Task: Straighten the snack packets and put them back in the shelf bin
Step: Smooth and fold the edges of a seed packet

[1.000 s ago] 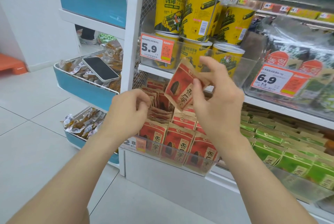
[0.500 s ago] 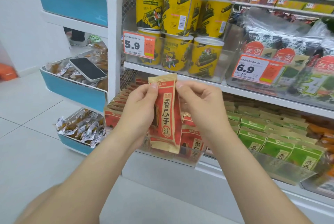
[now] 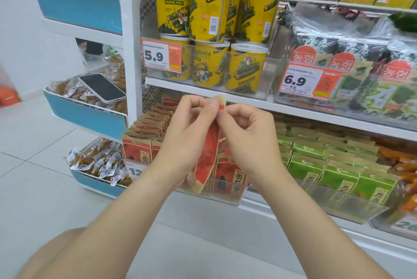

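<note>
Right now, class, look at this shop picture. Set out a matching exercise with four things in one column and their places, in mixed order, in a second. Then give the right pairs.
Things
1. phone
2. red packet
3. yellow tubs
4. green packets

Places
A. in rows to the right of the shelf bin
B. lying on top in the blue side bin
C. stacked by the 5.9 price tag
D. pinched between the left hand and the right hand

Pairs: 1-B; 2-D; 3-C; 4-A
</note>
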